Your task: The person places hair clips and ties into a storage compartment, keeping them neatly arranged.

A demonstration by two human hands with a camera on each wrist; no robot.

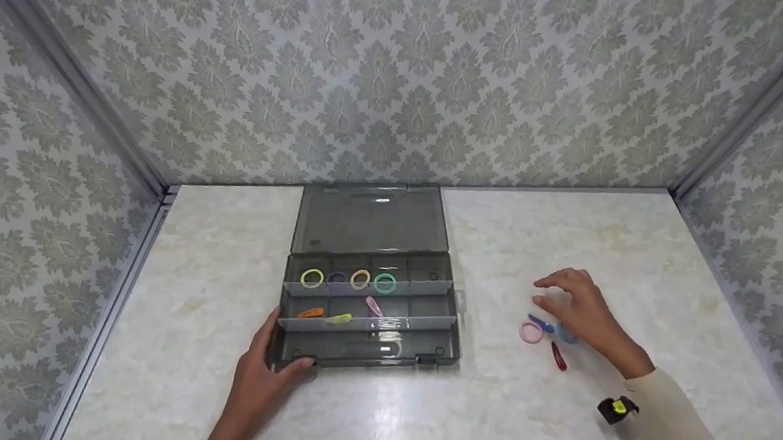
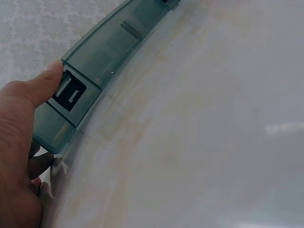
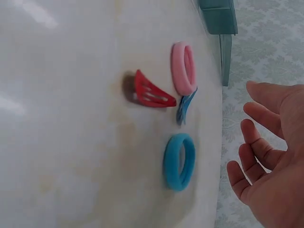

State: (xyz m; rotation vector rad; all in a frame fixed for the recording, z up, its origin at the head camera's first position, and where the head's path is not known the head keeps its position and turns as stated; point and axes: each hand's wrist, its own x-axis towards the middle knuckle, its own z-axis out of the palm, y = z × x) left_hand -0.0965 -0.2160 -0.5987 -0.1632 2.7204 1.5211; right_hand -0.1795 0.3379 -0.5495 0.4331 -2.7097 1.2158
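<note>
A dark see-through organizer box (image 1: 364, 360) lies with its lid (image 1: 373, 222) folded back. My left hand (image 1: 262, 373) grips its front left corner, the thumb on the front wall beside a latch (image 2: 70, 90) and the fingers round the side. Hovering over the table at the right, my right hand (image 1: 587, 314) holds nothing, its fingers loosely bent. Near it lie a pink hair tie (image 3: 183, 69), a blue hair clip (image 3: 185, 108), a red snap clip (image 3: 153, 93) and a blue hair tie (image 3: 179, 161).
Several hair ties, among them a yellow one (image 1: 312, 278) and a green one (image 1: 385, 283), sit in the box's back row. Its middle row has orange (image 1: 311, 312), yellow-green (image 1: 339, 318) and pink (image 1: 374, 307) clips. Patterned walls (image 1: 418, 93) enclose the marbled table (image 1: 502, 417).
</note>
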